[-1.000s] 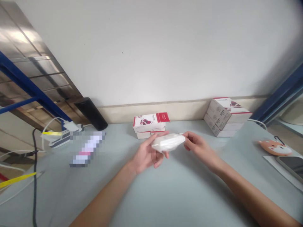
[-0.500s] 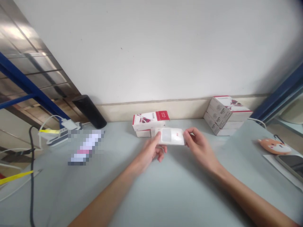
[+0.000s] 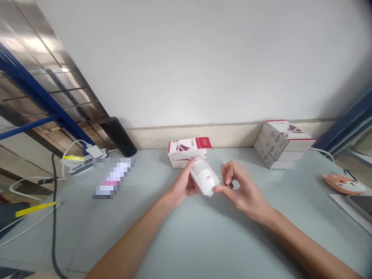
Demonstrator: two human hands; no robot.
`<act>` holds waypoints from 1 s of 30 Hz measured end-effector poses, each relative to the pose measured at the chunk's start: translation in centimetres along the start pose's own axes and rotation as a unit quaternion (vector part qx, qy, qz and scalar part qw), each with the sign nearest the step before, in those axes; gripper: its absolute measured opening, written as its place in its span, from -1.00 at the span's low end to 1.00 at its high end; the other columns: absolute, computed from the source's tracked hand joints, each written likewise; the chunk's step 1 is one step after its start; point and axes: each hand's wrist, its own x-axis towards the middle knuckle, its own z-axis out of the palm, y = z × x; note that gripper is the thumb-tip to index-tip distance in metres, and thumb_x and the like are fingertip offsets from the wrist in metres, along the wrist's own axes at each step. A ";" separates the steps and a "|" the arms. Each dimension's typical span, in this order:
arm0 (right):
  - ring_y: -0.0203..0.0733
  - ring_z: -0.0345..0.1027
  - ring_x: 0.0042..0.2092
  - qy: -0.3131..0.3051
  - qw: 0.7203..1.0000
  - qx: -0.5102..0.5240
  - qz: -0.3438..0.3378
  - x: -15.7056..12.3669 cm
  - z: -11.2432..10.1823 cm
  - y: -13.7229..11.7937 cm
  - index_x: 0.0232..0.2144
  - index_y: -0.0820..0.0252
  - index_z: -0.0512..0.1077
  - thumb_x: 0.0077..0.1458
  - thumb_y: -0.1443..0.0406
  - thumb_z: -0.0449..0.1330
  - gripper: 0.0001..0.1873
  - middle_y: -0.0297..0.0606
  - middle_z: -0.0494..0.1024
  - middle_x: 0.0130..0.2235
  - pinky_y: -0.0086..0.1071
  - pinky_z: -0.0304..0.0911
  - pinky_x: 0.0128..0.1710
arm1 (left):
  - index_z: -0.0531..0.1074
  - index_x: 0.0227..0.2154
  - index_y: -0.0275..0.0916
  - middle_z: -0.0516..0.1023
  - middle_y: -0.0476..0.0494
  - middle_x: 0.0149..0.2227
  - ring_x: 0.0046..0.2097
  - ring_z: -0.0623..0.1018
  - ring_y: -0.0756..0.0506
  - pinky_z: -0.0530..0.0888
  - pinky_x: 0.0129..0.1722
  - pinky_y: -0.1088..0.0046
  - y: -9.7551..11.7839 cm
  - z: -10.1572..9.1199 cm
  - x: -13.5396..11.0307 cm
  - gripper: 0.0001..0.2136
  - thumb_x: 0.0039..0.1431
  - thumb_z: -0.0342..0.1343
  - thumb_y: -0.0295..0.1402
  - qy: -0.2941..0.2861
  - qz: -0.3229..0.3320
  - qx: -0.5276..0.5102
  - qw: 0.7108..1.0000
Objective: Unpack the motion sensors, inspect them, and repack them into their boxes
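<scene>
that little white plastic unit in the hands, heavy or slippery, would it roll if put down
Probably light and stiff: only fingertips of the left hand and right hand hold the white unit. Its smooth, rounded shell looks somewhat slippery and might rock on the table.

Open table (image 3: 203, 240) in front of left hand (image 3: 181, 186) and right hand (image 3: 244, 190); red-and-white boxes (image 3: 188, 149) close behind; box stack (image 3: 283, 145) far right.
</scene>
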 end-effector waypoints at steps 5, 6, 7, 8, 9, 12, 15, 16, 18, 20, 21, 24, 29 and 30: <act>-0.20 0.40 -0.24 -0.105 0.988 0.059 0.096 -0.3 0.2 -0.1 0.09 -0.07 0.24 0.04 0.07 0.49 -0.32 -0.27 0.44 0.00 -0.24 0.40 -0.21 | 0.52 0.07 -0.19 0.64 -0.16 -0.17 -0.16 0.61 -0.16 0.50 -0.25 0.40 -0.7 -0.1 0.0 -0.34 0.22 0.07 0.28 -0.006 0.000 0.056 0.998; -0.19 0.43 -0.21 -0.134 0.983 0.068 0.104 -0.4 0.3 -0.1 0.22 -0.14 0.16 0.05 0.09 0.49 -0.19 -0.26 0.45 0.05 -0.22 0.42 -0.17 | 0.53 0.05 -0.20 0.65 -0.17 -0.19 -0.17 0.62 -0.17 0.50 -0.24 0.39 -0.9 0.0 -0.1 -0.34 0.23 0.06 0.29 -0.007 0.016 0.076 0.997; -0.16 0.45 -0.19 -0.153 0.980 0.076 0.105 -0.6 0.5 0.0 0.31 -0.19 0.08 0.08 0.11 0.47 -0.11 -0.24 0.46 0.08 -0.19 0.44 -0.14 | 0.54 0.03 -0.22 0.66 -0.17 -0.20 -0.18 0.62 -0.17 0.50 -0.24 0.39 -1.0 0.2 -0.1 -0.34 0.24 0.05 0.29 -0.007 0.035 0.092 0.995; -0.15 0.46 -0.16 -0.158 0.979 0.084 0.101 -0.8 0.7 0.0 0.35 -0.22 0.02 0.12 0.13 0.44 -0.08 -0.23 0.47 0.09 -0.18 0.44 -0.12 | 0.56 0.00 -0.23 0.67 -0.18 -0.22 -0.19 0.63 -0.17 0.49 -0.25 0.39 -1.1 0.3 -0.2 -0.34 0.25 0.03 0.29 -0.005 0.056 0.105 0.993; -0.13 0.47 -0.14 -0.151 0.980 0.089 0.097 -0.9 0.9 0.1 0.37 -0.24 -0.01 0.15 0.14 0.42 -0.08 -0.23 0.49 0.09 -0.17 0.44 -0.11 | 0.57 -0.04 -0.25 0.67 -0.18 -0.23 -0.21 0.63 -0.17 0.49 -0.25 0.40 -1.1 0.4 -0.2 -0.34 0.26 0.01 0.29 0.000 0.078 0.120 0.990; -0.11 0.47 -0.13 -0.100 0.986 0.102 0.087 -0.9 1.2 0.4 0.38 -0.21 0.03 0.20 0.14 0.38 -0.15 -0.22 0.55 0.04 -0.17 0.42 -0.13 | 0.56 -0.06 -0.26 0.67 -0.21 -0.18 -0.17 0.63 -0.17 0.50 -0.22 0.38 -0.9 0.2 -0.1 -0.39 0.34 -0.03 0.22 0.025 0.179 0.205 0.962; -0.13 0.48 -0.19 -0.031 0.988 0.112 0.102 -0.3 1.1 0.7 0.35 -0.16 0.08 0.16 0.08 0.41 -0.15 -0.21 0.58 0.01 -0.19 0.42 -0.19 | 0.52 0.05 -0.17 0.65 -0.20 0.00 0.00 0.60 -0.19 0.50 0.02 0.26 -0.2 -1.4 0.6 -0.58 0.41 0.04 0.04 0.109 0.350 0.385 0.847; -0.13 0.48 -0.22 -0.008 0.987 0.114 0.116 -0.1 1.0 0.8 0.35 -0.14 0.09 0.14 0.06 0.42 -0.14 -0.20 0.58 0.01 -0.20 0.42 -0.22 | 0.53 0.05 -0.14 0.62 -0.21 0.05 0.07 0.56 -0.22 0.45 0.14 0.18 0.2 -2.2 0.9 -0.63 0.40 0.09 -0.02 0.156 0.408 0.456 0.775; -0.13 0.50 -0.25 0.031 0.981 0.117 0.151 0.4 0.7 1.0 0.34 -0.12 0.10 0.10 0.01 0.43 -0.10 -0.19 0.59 0.00 -0.22 0.41 -0.28 | 0.49 0.15 -0.10 0.50 -0.25 0.25 0.27 0.42 -0.32 0.31 0.30 0.02 0.9 -4.1 1.5 -0.63 0.38 0.14 -0.10 0.233 0.447 0.564 0.654; -0.09 0.52 -0.25 0.057 0.974 0.119 0.185 0.7 0.4 1.2 0.34 -0.10 0.10 0.07 -0.03 0.44 -0.08 -0.20 0.60 -0.03 -0.24 0.40 -0.32 | 0.38 0.29 -0.06 0.34 -0.26 0.40 0.38 0.28 -0.39 0.22 0.33 -0.09 1.5 -5.7 2.0 -0.54 0.39 0.14 -0.13 0.258 0.422 0.637 0.591; -0.08 0.53 -0.23 0.068 0.970 0.120 0.202 0.8 0.3 1.3 0.34 -0.10 0.10 0.06 -0.05 0.44 -0.07 -0.20 0.61 -0.04 -0.26 0.39 -0.33 | 0.37 0.30 -0.04 0.33 -0.24 0.41 0.39 0.28 -0.39 0.20 0.33 -0.11 1.7 -6.3 2.2 -0.55 0.40 0.12 -0.15 0.257 0.411 0.659 0.576; -0.06 0.54 -0.20 0.107 0.957 0.120 0.241 0.9 0.1 1.6 0.31 -0.09 0.13 0.04 -0.06 0.45 -0.08 -0.19 0.61 -0.04 -0.29 0.38 -0.35 | 0.44 0.24 -0.03 0.45 -0.20 0.32 0.34 0.34 -0.35 0.26 0.29 -0.05 1.9 -7.1 2.3 -0.64 0.45 0.05 -0.25 0.272 0.408 0.658 0.571; -0.14 0.53 -0.24 0.110 0.959 0.201 0.169 0.8 0.7 0.0 0.27 -0.07 0.14 0.01 0.04 0.50 -0.10 -0.19 0.61 -0.03 -0.27 0.42 -0.29 | 0.56 0.07 -0.10 0.59 -0.24 0.11 0.22 0.46 -0.31 0.37 0.20 0.05 1.9 -6.8 2.2 -0.74 0.41 0.10 -0.34 0.297 0.448 0.606 0.586; -0.16 0.53 -0.24 0.081 0.958 0.232 0.148 0.9 1.0 -0.8 0.26 -0.06 0.15 0.01 0.07 0.50 -0.11 -0.20 0.62 -0.04 -0.27 0.43 -0.28 | 0.57 0.06 -0.11 0.59 -0.24 0.08 0.18 0.49 -0.29 0.38 0.19 0.07 1.9 -6.7 2.1 -0.75 0.41 0.10 -0.34 0.298 0.456 0.591 0.595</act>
